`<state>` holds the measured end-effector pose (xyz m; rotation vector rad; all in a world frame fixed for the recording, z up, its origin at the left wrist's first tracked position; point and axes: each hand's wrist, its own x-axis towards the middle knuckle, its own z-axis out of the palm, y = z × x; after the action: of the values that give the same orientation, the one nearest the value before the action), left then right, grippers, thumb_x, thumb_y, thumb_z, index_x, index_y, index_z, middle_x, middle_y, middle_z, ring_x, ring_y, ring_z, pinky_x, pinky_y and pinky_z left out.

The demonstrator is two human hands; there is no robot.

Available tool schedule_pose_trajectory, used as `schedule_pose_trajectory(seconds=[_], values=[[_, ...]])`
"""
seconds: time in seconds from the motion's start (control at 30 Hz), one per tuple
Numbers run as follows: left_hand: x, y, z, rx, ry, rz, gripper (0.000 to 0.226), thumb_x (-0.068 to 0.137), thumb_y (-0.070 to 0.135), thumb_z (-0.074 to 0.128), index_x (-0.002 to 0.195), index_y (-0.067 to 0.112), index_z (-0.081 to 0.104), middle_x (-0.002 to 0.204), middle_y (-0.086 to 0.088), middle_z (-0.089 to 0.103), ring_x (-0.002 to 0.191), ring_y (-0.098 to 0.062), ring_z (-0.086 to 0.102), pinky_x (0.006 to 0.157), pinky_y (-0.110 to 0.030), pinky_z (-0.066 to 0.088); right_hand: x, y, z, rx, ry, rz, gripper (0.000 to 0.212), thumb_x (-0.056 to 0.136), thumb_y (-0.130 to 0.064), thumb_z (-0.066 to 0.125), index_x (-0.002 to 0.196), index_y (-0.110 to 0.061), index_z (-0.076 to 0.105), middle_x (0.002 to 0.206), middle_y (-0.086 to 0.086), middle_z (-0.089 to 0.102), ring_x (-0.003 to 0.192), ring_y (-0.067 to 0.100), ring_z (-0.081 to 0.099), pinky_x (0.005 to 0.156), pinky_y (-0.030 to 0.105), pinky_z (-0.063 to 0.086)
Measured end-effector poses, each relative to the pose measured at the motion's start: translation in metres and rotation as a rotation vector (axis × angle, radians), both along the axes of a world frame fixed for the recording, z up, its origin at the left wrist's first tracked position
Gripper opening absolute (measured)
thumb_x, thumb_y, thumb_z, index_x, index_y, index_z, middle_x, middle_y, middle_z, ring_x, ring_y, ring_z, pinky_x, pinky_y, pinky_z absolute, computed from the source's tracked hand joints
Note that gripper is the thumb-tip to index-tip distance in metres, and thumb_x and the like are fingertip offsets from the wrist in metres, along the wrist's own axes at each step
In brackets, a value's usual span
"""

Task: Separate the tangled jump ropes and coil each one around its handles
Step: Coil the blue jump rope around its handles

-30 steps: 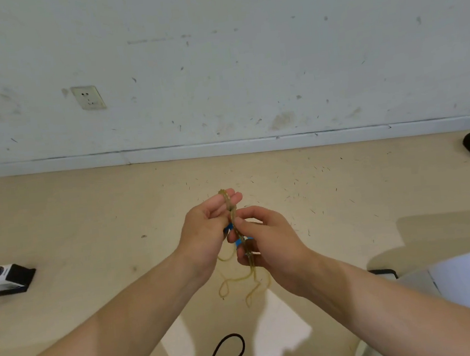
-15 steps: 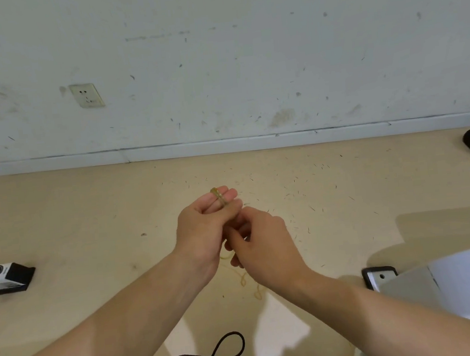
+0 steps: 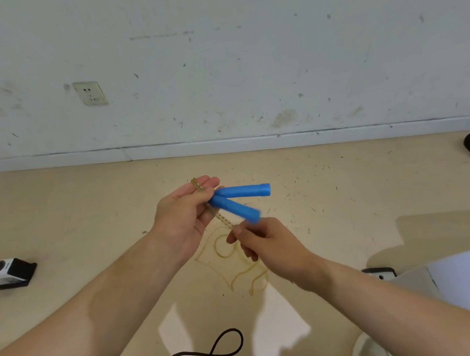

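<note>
Jump rope (image 3: pixel 223 219), tan and twisted, hangs above the floor (image 3: pixel 60 223) between both hands. Its two blue handles (image 3: pixel 242 191) splay from the left hand (image 3: pixel 184 215), which grasps their ends. The right hand (image 3: pixel 266 243) pinches the rope just below, with loose loops dangling underneath.

Two handles (image 3: pixel 243 192) were held at the fingers of the left hand (image 3: pixel 185 214) and fanned out to its right. The right hand (image 3: pixel 265 241) was placed just below them, with the rope (image 3: pixel 223 219) run between both hands and its slack looped beneath. On the floor (image 3: pixel 87 209), a box (image 3: pixel 6 271) was set far left and a cable (image 3: pixel 216 352) nearest. A socket (image 3: pixel 90 93) was fixed on the wall (image 3: pixel 274 59) behind, to the left.
</note>
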<state>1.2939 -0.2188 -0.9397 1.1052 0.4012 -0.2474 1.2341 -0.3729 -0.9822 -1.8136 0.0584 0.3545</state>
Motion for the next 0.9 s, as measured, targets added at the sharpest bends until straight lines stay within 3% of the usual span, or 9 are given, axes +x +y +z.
schedule_pose_trajectory(seconds=[0.1, 0.23, 0.33, 0.43, 0.73, 0.9], values=[[0.005, 0.011, 0.004, 0.009, -0.041, -0.094, 0.028, 0.093, -0.003, 0.059, 0.120, 0.001, 0.064, 0.107, -0.004, 0.076, 0.088, -0.011, 0.073, 0.071, -0.023, 0.060, 0.008, -0.014, 0.002, 0.132, 0.050, 0.047, 0.029, 0.103, -0.025, 0.052, 0.088, -0.014, 0.074, 0.061, -0.003, 0.049, 0.060, 0.012, 0.042, 0.062, 0.021, 0.040], [0.004, 0.019, 0.012, 0.112, -0.126, -0.426, 0.031, 0.093, -0.005, 0.055, 0.122, 0.000, 0.063, 0.113, -0.007, 0.074, 0.099, -0.020, 0.073, 0.079, -0.027, 0.060, 0.022, -0.031, 0.012, 0.261, 0.188, 0.027, 0.026, 0.094, -0.018, 0.060, 0.071, -0.018, 0.072, 0.059, -0.003, 0.033, 0.057, 0.015, 0.027, 0.060, 0.027, 0.035], [0.001, 0.019, 0.015, 0.244, -0.181, -0.591, 0.032, 0.091, -0.008, 0.058, 0.120, 0.003, 0.064, 0.114, -0.011, 0.074, 0.103, -0.028, 0.072, 0.083, -0.031, 0.060, 0.028, -0.039, 0.022, 0.252, 0.198, 0.028, 0.027, 0.097, -0.021, 0.060, 0.073, -0.017, 0.073, 0.059, -0.004, 0.026, 0.059, 0.016, 0.021, 0.058, 0.027, 0.029], [0.000, 0.018, 0.016, 0.421, -0.241, -0.700, 0.031, 0.091, -0.006, 0.061, 0.119, 0.006, 0.066, 0.111, -0.008, 0.075, 0.103, -0.024, 0.072, 0.088, -0.033, 0.059, 0.030, -0.039, 0.028, 0.174, 0.196, 0.040, 0.023, 0.095, -0.022, 0.063, 0.078, -0.011, 0.072, 0.055, -0.008, 0.029, 0.054, 0.013, 0.025, 0.058, 0.027, 0.031], [-0.002, 0.015, 0.011, 0.702, -0.340, -0.712, 0.026, 0.089, 0.001, 0.070, 0.110, 0.016, 0.071, 0.101, 0.005, 0.077, 0.092, -0.011, 0.074, 0.071, -0.026, 0.060, 0.025, -0.033, 0.034, 0.099, 0.153, 0.017, 0.020, 0.093, -0.020, 0.065, 0.078, -0.010, 0.073, 0.050, -0.010, 0.033, 0.049, 0.012, 0.030, 0.052, 0.026, 0.035], [0.001, 0.014, 0.003, 0.927, -0.498, -0.637, 0.031, 0.083, -0.002, 0.076, 0.109, 0.014, 0.072, 0.097, 0.004, 0.076, 0.089, -0.006, 0.073, 0.083, -0.025, 0.059, 0.024, -0.026, 0.041, 0.156, 0.170, -0.060, 0.025, 0.096, -0.014, 0.056, 0.094, 0.005, 0.072, 0.059, 0.002, 0.053, 0.049, 0.014, 0.040, 0.055, 0.029, 0.044]])
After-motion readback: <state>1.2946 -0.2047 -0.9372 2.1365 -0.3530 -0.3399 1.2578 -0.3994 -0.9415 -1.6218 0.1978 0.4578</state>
